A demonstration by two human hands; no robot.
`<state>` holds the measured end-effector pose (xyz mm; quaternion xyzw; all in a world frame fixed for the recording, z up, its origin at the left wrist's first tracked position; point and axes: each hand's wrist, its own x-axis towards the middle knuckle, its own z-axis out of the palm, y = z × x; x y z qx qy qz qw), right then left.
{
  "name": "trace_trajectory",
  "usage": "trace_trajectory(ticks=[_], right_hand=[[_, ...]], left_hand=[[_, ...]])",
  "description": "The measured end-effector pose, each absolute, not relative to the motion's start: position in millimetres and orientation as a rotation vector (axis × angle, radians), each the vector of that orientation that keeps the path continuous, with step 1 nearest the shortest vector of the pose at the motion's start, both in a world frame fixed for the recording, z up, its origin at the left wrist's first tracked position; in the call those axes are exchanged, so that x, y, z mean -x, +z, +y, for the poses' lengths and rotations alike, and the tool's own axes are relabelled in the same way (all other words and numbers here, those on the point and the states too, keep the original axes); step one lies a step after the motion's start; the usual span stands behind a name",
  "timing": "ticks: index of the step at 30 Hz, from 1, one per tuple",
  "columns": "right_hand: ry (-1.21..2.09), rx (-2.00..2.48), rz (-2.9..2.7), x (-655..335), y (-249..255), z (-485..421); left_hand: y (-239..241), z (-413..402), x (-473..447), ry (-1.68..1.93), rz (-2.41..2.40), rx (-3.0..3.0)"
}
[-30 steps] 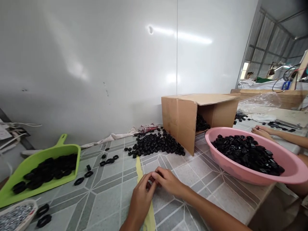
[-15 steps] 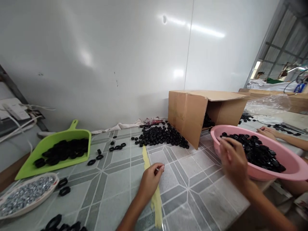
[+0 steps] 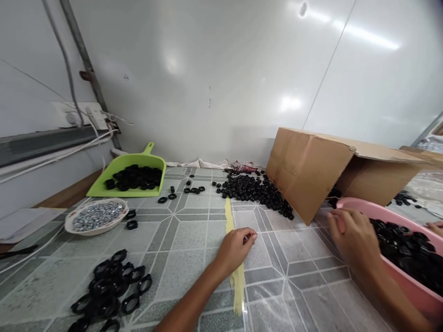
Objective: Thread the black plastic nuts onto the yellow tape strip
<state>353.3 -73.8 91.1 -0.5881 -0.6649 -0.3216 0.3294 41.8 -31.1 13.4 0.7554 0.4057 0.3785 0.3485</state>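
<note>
My left hand (image 3: 238, 249) rests over the table beside a strip of yellow tape (image 3: 238, 286), its fingers curled together. Something dark may sit in that curl, but it is too small to make out. My right hand (image 3: 358, 235) is raised at the left rim of a pink basin (image 3: 349, 203), thumb and fingers closed; whatever they hold is hidden. Black ring-shaped parts (image 3: 404, 244) fill the basin. Beyond my left hand lies a heap of small black parts (image 3: 249, 186).
A cardboard box (image 3: 294, 170) lies on its side behind the basin. Leftward are a green dustpan (image 3: 161, 177) of black rings, a dish (image 3: 71, 226) of small metal pieces, and loose black rings (image 3: 107, 290). Another person's hand (image 3: 436, 228) shows at the right edge.
My view has turned left, so the table's contents appear farther right. My right hand has shifted slightly left relative to the basin. My left hand keeps its curled pose near the tape.
</note>
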Motion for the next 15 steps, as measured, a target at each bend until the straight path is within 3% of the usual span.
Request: trace_trajectory(ticks=[3,7,15], right_hand=[[-0.427,1.32,-1.992,-276,66,-52],[0.129,1.215,-2.221,-184,33,12],[0.204,1.198,-2.278,-109,25,135]], left_hand=[[13,-30,-42,1.057,1.059,-1.839],[15,-29,-40,1.411,1.205,-1.556],[-2,-12,-40,1.462,1.318,-1.301]])
